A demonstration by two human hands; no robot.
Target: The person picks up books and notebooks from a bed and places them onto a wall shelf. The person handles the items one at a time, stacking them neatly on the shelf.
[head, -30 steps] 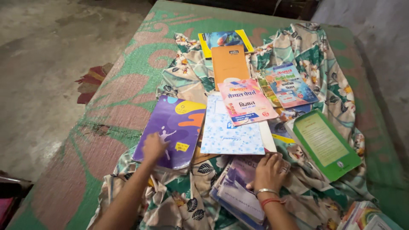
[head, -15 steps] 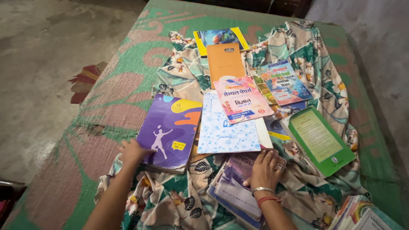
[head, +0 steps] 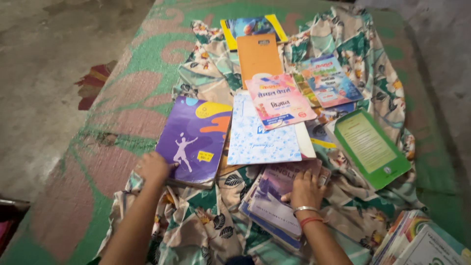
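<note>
Green patterned mat (head: 122,83) under a floral cloth (head: 206,230), books fanned out flat so that every cover shows. Left hand (head: 153,167) curled loosely at the lower left corner of the purple book (head: 195,140), touching, not gripping; right hand (head: 305,187) spread flat, fingers open, on the lavender books (head: 274,203), pinning the pile. Compared with half a second ago: left hand further up onto the corner, right hand unmoved.

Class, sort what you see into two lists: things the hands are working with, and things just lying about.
In hand:
left hand at the purple book
right hand flat on the book pile

Lying about:
orange book
pink book
blue dotted book
green book
floral cloth
</note>
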